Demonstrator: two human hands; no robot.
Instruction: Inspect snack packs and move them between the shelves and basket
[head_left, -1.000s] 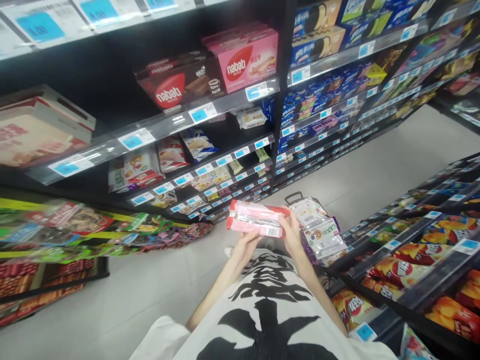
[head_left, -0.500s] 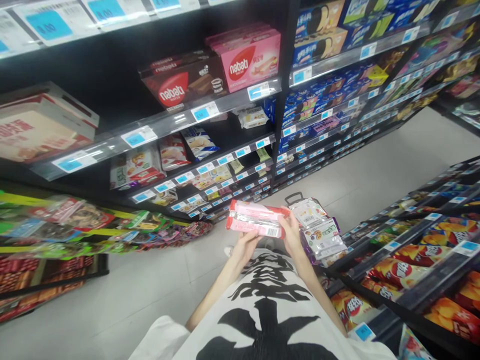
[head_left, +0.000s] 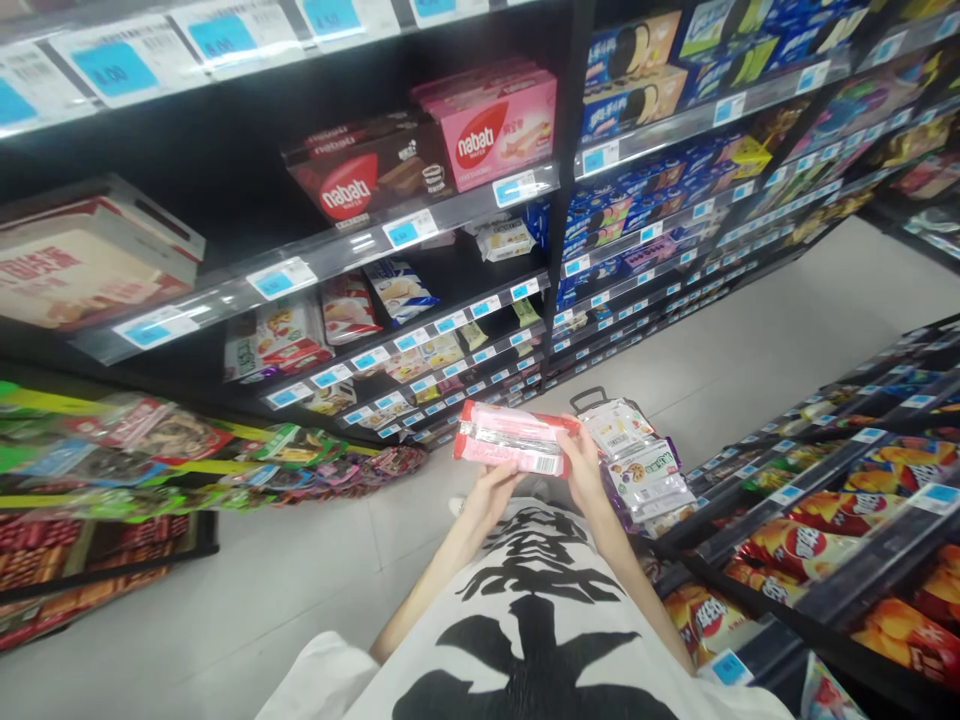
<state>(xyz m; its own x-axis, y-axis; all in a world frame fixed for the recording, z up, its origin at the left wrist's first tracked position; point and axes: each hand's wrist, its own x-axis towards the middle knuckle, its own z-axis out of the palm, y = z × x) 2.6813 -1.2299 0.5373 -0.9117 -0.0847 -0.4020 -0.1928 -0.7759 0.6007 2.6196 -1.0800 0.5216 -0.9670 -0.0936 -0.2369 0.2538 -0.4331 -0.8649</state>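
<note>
Both hands hold a pink and red snack packet (head_left: 510, 437) in front of my body, its seam and barcode side facing up. My left hand (head_left: 493, 490) grips its lower edge from beneath, near the middle. On the right end, my right hand (head_left: 580, 462) is closed round the red corner, thumb on top. Just right of the packet, white and purple biscuit packs (head_left: 646, 470) lie piled in a cart or basket with a black handle (head_left: 587, 396). What the packet contains cannot be read.
Ahead stand dark shelves with pink wafer boxes (head_left: 497, 125), brown wafer boxes (head_left: 367, 170) and blue biscuit boxes (head_left: 637, 105). Crisp bags (head_left: 806, 545) fill racks close on my right. Hanging snack bags (head_left: 161, 440) line the left. Grey tiled floor (head_left: 315, 570) lies below.
The view has shifted very slightly, so the shelves sit a little differently. Both hands keep the packet in nearly the same place.
</note>
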